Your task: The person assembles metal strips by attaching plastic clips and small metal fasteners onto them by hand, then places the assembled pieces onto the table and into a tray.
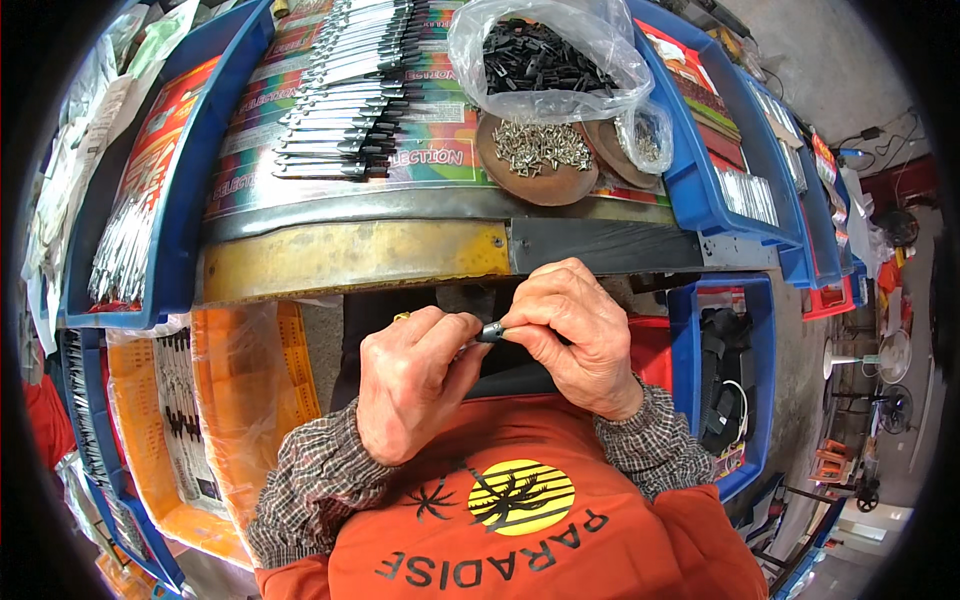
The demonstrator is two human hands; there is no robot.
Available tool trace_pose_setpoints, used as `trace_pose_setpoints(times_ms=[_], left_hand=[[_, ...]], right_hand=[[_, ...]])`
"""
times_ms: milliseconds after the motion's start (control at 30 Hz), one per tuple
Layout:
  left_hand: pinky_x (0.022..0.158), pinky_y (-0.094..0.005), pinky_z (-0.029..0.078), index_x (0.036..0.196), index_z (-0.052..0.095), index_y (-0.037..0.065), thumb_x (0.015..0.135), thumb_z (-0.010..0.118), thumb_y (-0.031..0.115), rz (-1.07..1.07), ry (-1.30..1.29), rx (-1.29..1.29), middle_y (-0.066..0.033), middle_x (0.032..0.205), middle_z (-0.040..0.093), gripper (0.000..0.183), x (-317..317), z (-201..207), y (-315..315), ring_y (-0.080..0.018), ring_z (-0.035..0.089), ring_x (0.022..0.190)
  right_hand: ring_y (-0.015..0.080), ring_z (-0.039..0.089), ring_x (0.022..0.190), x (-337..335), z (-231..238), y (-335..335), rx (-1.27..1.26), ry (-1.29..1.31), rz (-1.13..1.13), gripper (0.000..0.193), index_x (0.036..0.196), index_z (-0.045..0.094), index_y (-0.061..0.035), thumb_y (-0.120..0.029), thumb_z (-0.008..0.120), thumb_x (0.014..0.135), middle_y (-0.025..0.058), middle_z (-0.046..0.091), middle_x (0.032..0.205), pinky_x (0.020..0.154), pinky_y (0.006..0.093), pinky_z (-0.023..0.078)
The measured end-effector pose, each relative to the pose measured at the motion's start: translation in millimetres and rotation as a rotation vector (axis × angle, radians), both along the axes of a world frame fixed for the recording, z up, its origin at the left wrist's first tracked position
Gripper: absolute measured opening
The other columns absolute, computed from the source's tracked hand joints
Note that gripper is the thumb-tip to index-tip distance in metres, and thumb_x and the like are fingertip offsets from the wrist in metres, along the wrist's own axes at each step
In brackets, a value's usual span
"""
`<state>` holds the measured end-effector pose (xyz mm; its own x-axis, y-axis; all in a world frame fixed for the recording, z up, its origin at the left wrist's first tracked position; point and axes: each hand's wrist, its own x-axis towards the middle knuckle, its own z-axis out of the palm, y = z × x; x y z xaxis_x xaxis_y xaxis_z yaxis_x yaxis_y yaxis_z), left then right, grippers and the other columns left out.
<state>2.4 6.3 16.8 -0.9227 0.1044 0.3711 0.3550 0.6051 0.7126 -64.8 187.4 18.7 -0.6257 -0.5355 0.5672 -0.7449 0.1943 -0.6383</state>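
In front of my chest, below the table edge, my left hand [408, 375] and my right hand [575, 340] meet at a small pen [490, 332]. Only a short dark stretch of it with a silvery band shows; my fingers cover the rest. The left fingers and thumb are closed around one end. At the other end, the right thumb and forefinger pinch it. Beyond my hands, a long row of silver-and-black pens [345, 115] lies stacked on the table. A round brown dish [500, 178] holds many small metal cone-shaped parts [540, 147].
Small black parts [540, 55] fill a clear plastic bag [465, 50] on the table. Blue trays [180, 230] with slim pen parts stand at left, others [755, 225] at right. An orange crate [295, 350] and a blue bin [765, 370] flank my lap below the metal-faced table edge [360, 260].
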Motion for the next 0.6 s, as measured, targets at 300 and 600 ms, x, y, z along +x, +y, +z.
trace_pose_setpoints(times_ms=[300, 600], left_hand=[[0.054, -0.0371, 0.046, 0.088, 0.060, 0.004, 0.068, 0.073, 0.000, -0.004, 0.023, -0.033, -0.0091, 0.071, 0.056, 0.024, 1, 1, 2, -0.0277, 0.058, 0.062], [0.057, -0.0363, 0.047, 0.089, 0.063, 0.001, 0.066, 0.073, -0.002, 0.017, 0.111, -0.077, -0.0103, 0.073, 0.060, 0.026, 6, -3, 4, -0.0286, 0.059, 0.063]], right_hand=[[0.0270, 0.060, 0.079, 4, -2, -2, 0.039, 0.123, -0.026, 0.022, 0.084, 0.064, -0.0026, -0.001, 0.076, 0.065, 0.0082, 0.061, 0.085, 0.068, 0.0359, 0.050], [0.0264, 0.061, 0.081, 18, -8, -1, 0.108, 0.382, -0.085, 0.027, 0.089, 0.066, -0.0009, -0.004, 0.074, 0.064, 0.0090, 0.061, 0.088, 0.061, 0.0344, 0.051]])
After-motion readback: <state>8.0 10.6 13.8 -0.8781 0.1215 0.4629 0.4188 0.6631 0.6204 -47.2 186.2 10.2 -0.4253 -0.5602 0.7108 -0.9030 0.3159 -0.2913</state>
